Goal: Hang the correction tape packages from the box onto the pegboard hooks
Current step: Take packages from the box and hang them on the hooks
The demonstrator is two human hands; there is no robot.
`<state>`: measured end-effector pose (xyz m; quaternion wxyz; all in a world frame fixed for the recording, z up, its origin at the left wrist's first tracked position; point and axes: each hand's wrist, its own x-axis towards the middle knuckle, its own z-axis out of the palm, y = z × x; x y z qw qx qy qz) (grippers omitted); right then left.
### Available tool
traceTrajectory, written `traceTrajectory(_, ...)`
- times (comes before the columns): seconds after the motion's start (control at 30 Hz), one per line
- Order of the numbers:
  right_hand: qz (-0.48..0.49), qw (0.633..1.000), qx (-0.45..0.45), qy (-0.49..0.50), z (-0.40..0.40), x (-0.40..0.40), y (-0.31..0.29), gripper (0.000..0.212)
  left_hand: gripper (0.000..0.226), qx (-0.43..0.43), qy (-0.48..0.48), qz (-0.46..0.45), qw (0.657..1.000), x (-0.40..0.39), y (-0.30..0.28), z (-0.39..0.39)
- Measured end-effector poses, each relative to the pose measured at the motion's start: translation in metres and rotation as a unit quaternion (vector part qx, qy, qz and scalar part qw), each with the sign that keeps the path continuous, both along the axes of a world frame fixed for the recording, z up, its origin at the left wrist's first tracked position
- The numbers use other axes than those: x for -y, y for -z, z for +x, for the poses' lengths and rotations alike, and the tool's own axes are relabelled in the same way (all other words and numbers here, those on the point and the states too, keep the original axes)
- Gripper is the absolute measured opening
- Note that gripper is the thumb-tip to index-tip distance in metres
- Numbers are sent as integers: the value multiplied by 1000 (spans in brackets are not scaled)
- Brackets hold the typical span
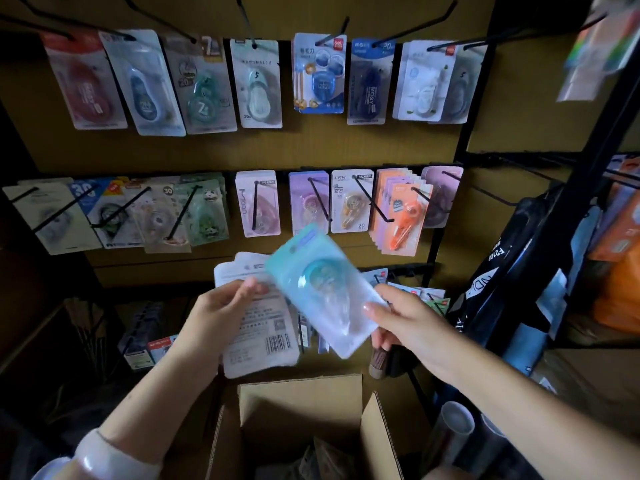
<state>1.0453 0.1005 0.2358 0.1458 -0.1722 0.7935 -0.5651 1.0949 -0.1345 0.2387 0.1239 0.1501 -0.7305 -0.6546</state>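
A person stands before a brown pegboard (311, 147) with black wire hooks (320, 199), already hung with rows of carded correction tapes, an open brown cardboard box (301, 400) below the hands.

On the left, the left hand (214, 313) grips a fanned stack of white-backed correction tape packages (258, 327), barcodes facing up. The thumb lies across the front and the fingers curl behind, apparently to keep the supply ready while the other hand works.

To the right, the right hand (405, 323) pinches one pale blue blister-packed correction tape package (325, 289) by its lower corner, thumb on the clear plastic front, fingers underneath. The package tilts, blurred, its punched hang-hole end pointing up and away from the fingers, toward the lower row of hooks, probably so the hole can meet a hook first.
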Motion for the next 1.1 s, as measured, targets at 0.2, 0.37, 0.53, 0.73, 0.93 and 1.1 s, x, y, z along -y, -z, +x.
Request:
traceTrajectory(0.2, -156, 976, 81, 129, -6, 7, 25, 17, 17, 66, 23, 6, 998, 3, 21, 1)
traceTrajectory(0.37, -165, 971, 89, 146, -9, 13, 29, 18, 21, 74, 37, 4, 997, 2, 33, 4)
traceTrajectory(0.53, -159, 968, 95, 168, -17, 19, 27, 22, 26, 62, 68, 4, 996, 1, 35, 3)
traceTrajectory(0.73, -171, 958, 76, 216, -13, 32, 31, 17, 30, 61, 63, 14, 996, 4, 43, 3)
traceTrajectory(0.93, -170, 959, 58, 219, -6, 30, 35, 16, 30, 63, 56, 27, 996, 9, 53, 2)
traceTrajectory(1.1, -124, 983, 18, 136, 0, 25, 34, 23, 33, 69, 50, 32, 996, 14, 57, 2)
